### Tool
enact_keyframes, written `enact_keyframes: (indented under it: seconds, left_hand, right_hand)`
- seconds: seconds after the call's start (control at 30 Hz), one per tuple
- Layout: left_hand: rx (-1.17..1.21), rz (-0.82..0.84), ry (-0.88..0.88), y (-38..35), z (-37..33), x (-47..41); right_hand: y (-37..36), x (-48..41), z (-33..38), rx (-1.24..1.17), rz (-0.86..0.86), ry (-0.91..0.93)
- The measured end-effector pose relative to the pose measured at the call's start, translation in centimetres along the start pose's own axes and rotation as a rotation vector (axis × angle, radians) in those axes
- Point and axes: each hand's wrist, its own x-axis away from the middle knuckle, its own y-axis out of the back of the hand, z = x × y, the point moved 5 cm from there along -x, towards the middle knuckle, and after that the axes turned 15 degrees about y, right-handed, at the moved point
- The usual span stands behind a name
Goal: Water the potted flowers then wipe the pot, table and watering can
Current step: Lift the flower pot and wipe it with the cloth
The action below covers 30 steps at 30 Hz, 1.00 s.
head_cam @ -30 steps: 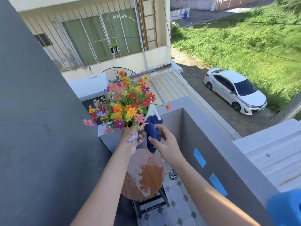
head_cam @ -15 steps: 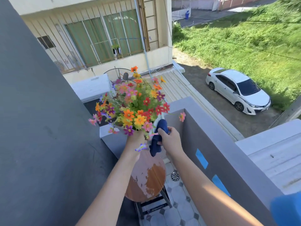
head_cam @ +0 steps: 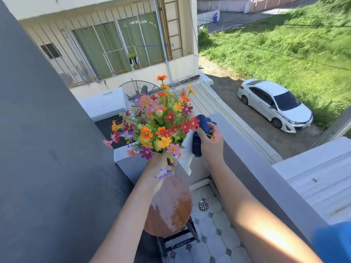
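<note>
A bunch of mixed orange, red, pink and purple flowers [head_cam: 157,126] stands in a white pot [head_cam: 187,154], held up in the air above the round brown table [head_cam: 171,205]. My left hand [head_cam: 159,165] grips the pot from below, partly hidden under the blooms. My right hand [head_cam: 210,147] presses a dark blue cloth [head_cam: 198,137] against the pot's right side, near its rim. Most of the pot is hidden by flowers and hands. The tabletop has worn pale patches.
A grey balcony wall [head_cam: 247,152] runs along the right, and a dark grey wall [head_cam: 47,149] along the left. The tiled floor has a drain [head_cam: 203,205]. A blurred blue object [head_cam: 334,242] sits at the bottom right corner. Below are a white car [head_cam: 275,105] and grass.
The right hand slid the blue cloth upward along the pot's side toward the rim. The pot and flowers shifted slightly up and to the right in view.
</note>
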Motion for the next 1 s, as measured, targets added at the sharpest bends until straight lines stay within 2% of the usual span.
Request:
enact_keyframes:
  seconds: [0.07,0.13,0.4,0.53,0.67,0.73,0.87,1.0]
  left_hand:
    - [0.143,0.152,-0.031,-0.8,-0.7,1.3]
    - [0.17,0.205,-0.032,-1.0,-0.9,1.4]
    - [0.279,0.177,0.011,-0.9,-1.4,0.4]
    - [0.284,0.184,-0.03,-1.0,-1.2,0.5]
    - [0.176,0.044,-0.007,-1.5,-0.6,-0.3]
    - [0.166,0.052,0.008,-1.4,-0.6,-0.4]
    - [0.058,0.076,0.022,-1.3,0.0,0.4]
    - [0.065,0.125,0.005,-1.7,0.5,1.4]
  right_hand:
    - [0.7,-0.1,0.0,0.096,0.0,0.043]
    - [0.9,0.4,-0.5,0.165,0.022,0.07]
    - [0.0,3.7,-2.1,0.277,0.202,0.115]
    - [-0.4,3.6,-1.1,0.142,0.232,0.047]
    - [-1.6,3.4,0.0,-0.319,0.095,-0.2]
    - [-1.5,2.3,0.2,-0.408,0.008,-0.214]
    - [-0.2,-0.6,1.4,-0.286,-0.119,-0.106]
    - [0.7,-3.2,1.6,-0.167,-0.058,-0.071]
